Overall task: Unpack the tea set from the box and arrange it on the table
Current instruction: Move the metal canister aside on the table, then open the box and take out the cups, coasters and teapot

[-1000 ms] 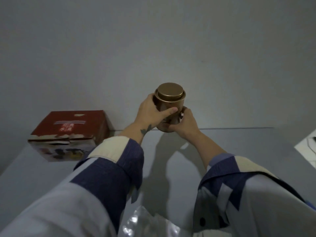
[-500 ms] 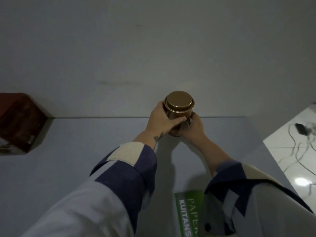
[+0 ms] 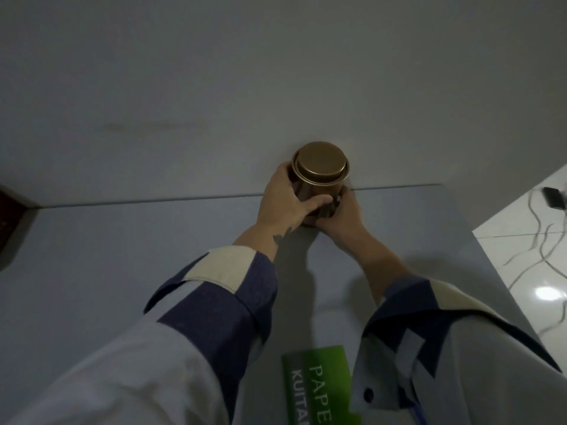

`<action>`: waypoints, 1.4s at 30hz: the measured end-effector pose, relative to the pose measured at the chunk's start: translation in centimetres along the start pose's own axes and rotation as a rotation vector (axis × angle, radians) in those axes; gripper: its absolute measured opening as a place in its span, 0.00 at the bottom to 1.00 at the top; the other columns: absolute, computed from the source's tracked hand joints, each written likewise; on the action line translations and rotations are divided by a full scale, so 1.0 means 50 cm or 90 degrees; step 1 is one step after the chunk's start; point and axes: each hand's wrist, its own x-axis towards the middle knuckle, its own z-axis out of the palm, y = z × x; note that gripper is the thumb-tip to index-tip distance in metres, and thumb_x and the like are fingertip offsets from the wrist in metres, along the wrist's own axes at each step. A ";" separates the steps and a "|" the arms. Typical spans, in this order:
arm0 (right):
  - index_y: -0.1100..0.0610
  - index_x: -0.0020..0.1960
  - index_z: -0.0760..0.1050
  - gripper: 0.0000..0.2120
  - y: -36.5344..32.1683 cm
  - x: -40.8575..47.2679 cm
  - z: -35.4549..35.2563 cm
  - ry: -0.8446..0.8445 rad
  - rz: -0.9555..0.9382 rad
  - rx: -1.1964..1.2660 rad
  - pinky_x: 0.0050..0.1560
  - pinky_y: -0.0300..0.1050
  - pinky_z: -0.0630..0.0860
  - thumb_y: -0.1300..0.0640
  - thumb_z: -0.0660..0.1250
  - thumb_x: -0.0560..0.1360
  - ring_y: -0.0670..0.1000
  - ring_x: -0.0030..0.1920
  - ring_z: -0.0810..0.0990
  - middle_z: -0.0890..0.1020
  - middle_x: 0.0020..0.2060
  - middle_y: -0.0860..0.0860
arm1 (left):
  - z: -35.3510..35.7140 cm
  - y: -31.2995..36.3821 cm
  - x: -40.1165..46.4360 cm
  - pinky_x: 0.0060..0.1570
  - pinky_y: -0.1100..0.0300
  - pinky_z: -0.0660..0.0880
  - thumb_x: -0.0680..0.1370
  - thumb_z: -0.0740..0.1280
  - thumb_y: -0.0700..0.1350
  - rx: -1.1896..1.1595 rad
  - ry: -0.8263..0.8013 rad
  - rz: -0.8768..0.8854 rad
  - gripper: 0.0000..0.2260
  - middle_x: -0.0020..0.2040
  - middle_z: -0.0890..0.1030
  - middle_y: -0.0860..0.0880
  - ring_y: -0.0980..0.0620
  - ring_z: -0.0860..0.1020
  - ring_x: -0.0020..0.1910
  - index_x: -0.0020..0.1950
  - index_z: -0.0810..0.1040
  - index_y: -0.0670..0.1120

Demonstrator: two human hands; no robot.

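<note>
A bronze metal tea canister [image 3: 320,167] with a round lid stands upright at the far edge of the grey table [image 3: 122,240], close to the wall. My left hand [image 3: 283,200] wraps around its left side, thumb across the front. My right hand [image 3: 343,214] grips the canister's lower right side near its base. The red box [image 3: 12,216] shows only as a dark corner at the left edge.
A green paper pad [image 3: 316,384] with white lettering lies on the table near me, partly under my right sleeve. The table's right edge drops to a white tiled floor [image 3: 521,234] with a dark cable and adapter [image 3: 552,200].
The canister went down and to the right, from mid-air to the table's far edge. The view has swung right, so the red box slid almost out of frame.
</note>
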 end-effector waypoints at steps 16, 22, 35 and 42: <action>0.60 0.74 0.59 0.38 -0.132 -0.160 0.042 -0.185 0.194 -0.418 0.69 0.54 0.67 0.49 0.72 0.72 0.61 0.70 0.67 0.67 0.71 0.59 | -0.250 -0.001 -0.117 0.68 0.58 0.67 0.81 0.60 0.50 0.388 -0.195 0.061 0.21 0.70 0.73 0.48 0.50 0.72 0.68 0.72 0.69 0.45; 0.55 0.77 0.56 0.33 -0.308 -0.289 0.167 -0.267 0.052 -0.464 0.74 0.52 0.59 0.49 0.65 0.77 0.59 0.74 0.62 0.61 0.75 0.57 | -0.482 -0.015 -0.217 0.65 0.56 0.69 0.81 0.59 0.47 0.467 -0.162 0.073 0.18 0.68 0.75 0.48 0.49 0.73 0.66 0.70 0.71 0.45; 0.52 0.76 0.58 0.31 -0.541 -0.528 0.582 -0.322 -0.088 -0.437 0.71 0.53 0.64 0.46 0.65 0.77 0.61 0.72 0.64 0.60 0.74 0.58 | -1.007 -0.197 -0.489 0.57 0.56 0.73 0.79 0.63 0.44 0.401 0.006 -0.075 0.18 0.64 0.78 0.43 0.44 0.78 0.59 0.69 0.72 0.47; 0.58 0.77 0.57 0.31 -0.596 -0.524 0.727 -0.294 -0.125 -0.355 0.71 0.48 0.62 0.48 0.62 0.79 0.58 0.73 0.64 0.63 0.75 0.57 | -1.156 -0.291 -0.489 0.58 0.55 0.75 0.76 0.66 0.44 0.352 0.097 -0.133 0.16 0.61 0.79 0.45 0.44 0.78 0.59 0.64 0.76 0.45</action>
